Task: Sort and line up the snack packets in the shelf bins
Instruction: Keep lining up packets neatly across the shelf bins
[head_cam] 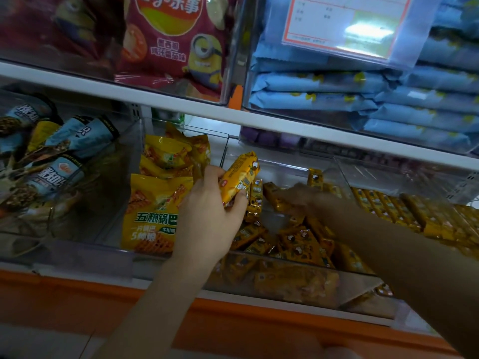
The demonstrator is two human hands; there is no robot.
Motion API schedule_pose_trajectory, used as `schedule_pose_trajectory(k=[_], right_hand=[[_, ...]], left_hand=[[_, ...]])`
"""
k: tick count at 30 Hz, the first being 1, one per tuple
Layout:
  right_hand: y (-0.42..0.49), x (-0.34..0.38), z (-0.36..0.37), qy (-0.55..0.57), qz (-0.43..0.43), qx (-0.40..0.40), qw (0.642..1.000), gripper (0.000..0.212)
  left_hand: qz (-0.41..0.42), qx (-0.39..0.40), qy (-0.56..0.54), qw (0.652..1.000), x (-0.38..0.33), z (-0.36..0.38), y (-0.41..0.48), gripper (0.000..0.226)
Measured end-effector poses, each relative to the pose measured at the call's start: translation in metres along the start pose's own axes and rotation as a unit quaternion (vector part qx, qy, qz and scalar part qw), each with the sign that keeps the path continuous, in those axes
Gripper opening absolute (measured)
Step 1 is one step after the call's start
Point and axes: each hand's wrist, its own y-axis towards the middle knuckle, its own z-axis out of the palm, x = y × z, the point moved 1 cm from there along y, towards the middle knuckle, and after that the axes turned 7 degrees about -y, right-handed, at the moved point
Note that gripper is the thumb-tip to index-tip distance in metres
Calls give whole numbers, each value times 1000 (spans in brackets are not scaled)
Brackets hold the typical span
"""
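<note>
My left hand (pixel 207 211) grips a small stack of yellow snack packets (pixel 239 178), held upright over the middle clear bin (pixel 280 165). Several more of the same yellow packets (pixel 298 242) lie loose and jumbled in that bin. My right hand (pixel 302 198) reaches deep into the bin among the packets; it is blurred and I cannot tell how its fingers lie. Larger yellow rice-cracker bags (pixel 153 203) fill the bin to the left. A neat row of yellow packets (pixel 388 208) stands in the bin to the right.
Blue cone-shaped packs (pixel 64 151) lie in the far-left bin. The shelf above holds red crisp bags (pixel 168 37) and stacked blue packets (pixel 363 99) behind a price label (pixel 344 22). An orange shelf edge (pixel 233 320) runs along the front.
</note>
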Motion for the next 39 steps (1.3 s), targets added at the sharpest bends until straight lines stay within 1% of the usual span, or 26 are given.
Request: schedule_pose_trajectory(k=[1,3,6,7,9,11,13,15,17,19,23,26,28,30,31,33,34,35,37,39], right_hand=[[4,-1,2,13,-6,13,1000,18],[2,0,10,-13,-12,44,999,16],[-6,4,13,-67,-31,44,996,11],[-3,4,14,-83,-28,36,996,11],[6,3,13,-139,-34,5,990,21],[14,2,15,-200,-61,-51,977,30],[17,0,17,-221,-91,-98,966,31],[10,-1,15,-249,-122,-122,953,34],[7,-4,15,-266,-158,-120,943,40],[7,-7,15,-295,-188,-101,931,46],[5,-3,11,-361,-201,-19,910,53],[0,1,9,-379,-179,39,907,61],[-1,1,8,-395,-169,52,902,67],[-5,1,8,-387,-174,48,904,70],[-6,1,8,-373,-175,33,911,68],[-12,2,6,-341,-178,-40,922,52],[-14,1,4,-314,-182,-81,928,48],[-15,0,0,-288,-185,-106,933,50],[-17,-2,-9,-272,-190,-121,936,59],[-18,-6,-21,-274,-178,-113,938,58]], left_hand=[[1,0,4,1000,0,0,0,37],[1,1,11,1000,0,1,1,38],[1,0,13,1000,0,1,1,38],[0,-1,13,1000,-1,1,1,38],[-2,-3,13,1000,-1,0,0,37],[-6,-1,11,1000,-2,0,0,35],[-4,0,12,1000,-2,0,0,34],[-4,0,14,1000,-2,0,0,35],[-4,-1,12,1000,-2,1,0,35],[-5,0,10,1000,-2,1,1,36],[-9,1,16,1000,-3,1,1,39],[-12,4,23,1000,-4,1,1,40],[-13,7,28,1000,-4,1,1,40],[-13,11,30,999,-5,0,0,39],[-14,13,31,999,-5,0,0,39],[-14,14,35,999,-5,0,0,40],[-13,14,37,999,-5,0,0,40],[-13,16,39,999,-6,0,0,40],[-15,25,47,998,-7,-1,-1,41],[-14,33,58,998,-8,-2,-2,40]])
